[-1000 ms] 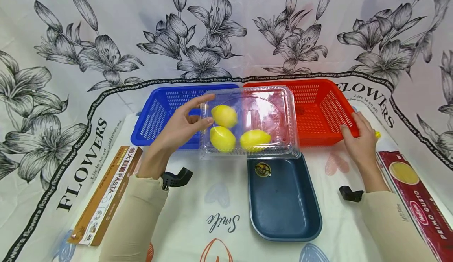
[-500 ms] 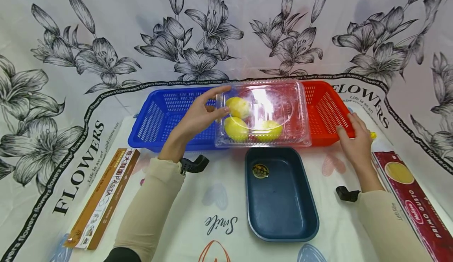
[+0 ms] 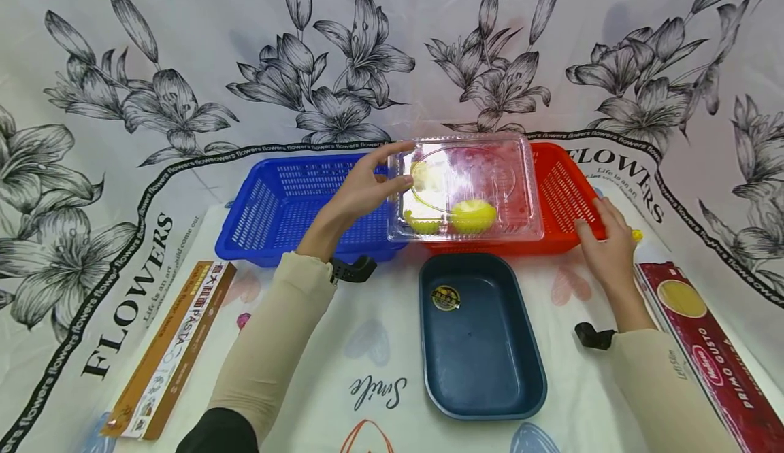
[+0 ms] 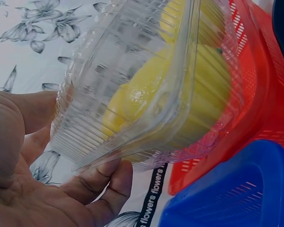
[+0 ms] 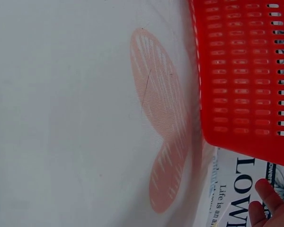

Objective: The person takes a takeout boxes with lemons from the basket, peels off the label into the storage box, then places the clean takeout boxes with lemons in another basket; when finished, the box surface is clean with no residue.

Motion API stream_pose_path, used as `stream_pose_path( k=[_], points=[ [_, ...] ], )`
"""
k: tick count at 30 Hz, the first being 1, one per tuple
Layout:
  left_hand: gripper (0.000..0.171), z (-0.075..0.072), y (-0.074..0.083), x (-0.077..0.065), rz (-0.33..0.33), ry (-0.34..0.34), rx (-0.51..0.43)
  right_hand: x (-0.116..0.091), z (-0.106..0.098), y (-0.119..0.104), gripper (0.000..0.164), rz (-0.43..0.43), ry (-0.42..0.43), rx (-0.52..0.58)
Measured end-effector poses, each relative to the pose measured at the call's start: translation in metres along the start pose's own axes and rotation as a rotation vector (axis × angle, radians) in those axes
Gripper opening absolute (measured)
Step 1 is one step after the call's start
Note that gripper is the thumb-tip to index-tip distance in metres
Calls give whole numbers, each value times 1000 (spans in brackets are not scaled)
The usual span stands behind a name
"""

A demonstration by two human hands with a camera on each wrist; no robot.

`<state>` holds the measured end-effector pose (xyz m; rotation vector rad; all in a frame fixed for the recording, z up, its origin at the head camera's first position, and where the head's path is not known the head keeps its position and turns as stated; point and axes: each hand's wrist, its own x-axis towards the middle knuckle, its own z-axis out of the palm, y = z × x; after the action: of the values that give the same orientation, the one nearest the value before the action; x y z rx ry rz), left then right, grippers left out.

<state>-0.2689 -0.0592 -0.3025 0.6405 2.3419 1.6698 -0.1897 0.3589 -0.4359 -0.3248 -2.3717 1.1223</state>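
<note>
My left hand (image 3: 358, 191) pinches the left end of a clear plastic clamshell box (image 3: 508, 188), thumb and fingers at its edge. Inside are three lemons (image 3: 473, 216), gathered toward the near left; glare on the lid veils some of them. In the left wrist view the box (image 4: 92, 90) is tilted, its fruit (image 4: 154, 90) showing through the ribbed wall. It overlaps the red basket (image 3: 554, 181) behind it. My right hand (image 3: 609, 252) holds that basket's right end, thumb at the rim; in the right wrist view only some fingers (image 5: 270, 195) show beside it.
A blue basket (image 3: 245, 228) stands left of the red one. Nearer lies a dark blue tray (image 3: 484, 344). A brown pasta box (image 3: 168, 351) is at the left, a red pasta pack (image 3: 704, 344) at the right. A flower-printed cloth (image 3: 343, 52) hangs behind.
My left hand has carried the lemon box to the right and farther back, more over the red basket, and its tilt has changed. The right hand stays at the basket's end.
</note>
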Motion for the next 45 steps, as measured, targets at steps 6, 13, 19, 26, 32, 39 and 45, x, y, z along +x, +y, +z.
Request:
stream_pose_path(
  k=[6,13,19,26,32,39,45],
  points=[
    [56,6,-4,13,2,0,-17,1,-1,0,59,3,-11,0],
    [56,17,-4,31,-13,8,12,1,-1,2,59,13,-5,-7],
    [54,29,-5,48,0,6,51,1,0,2,59,4,0,-3],
    [55,46,-7,66,33,7,68,0,0,2,58,6,11,2],
    [54,58,-14,83,73,1,49,0,1,3,57,-14,22,12],
    [54,71,-22,99,51,5,35,1,1,2,57,-6,24,12],
    [55,78,-29,110,20,26,16,0,2,3,57,4,29,12]
  ],
)
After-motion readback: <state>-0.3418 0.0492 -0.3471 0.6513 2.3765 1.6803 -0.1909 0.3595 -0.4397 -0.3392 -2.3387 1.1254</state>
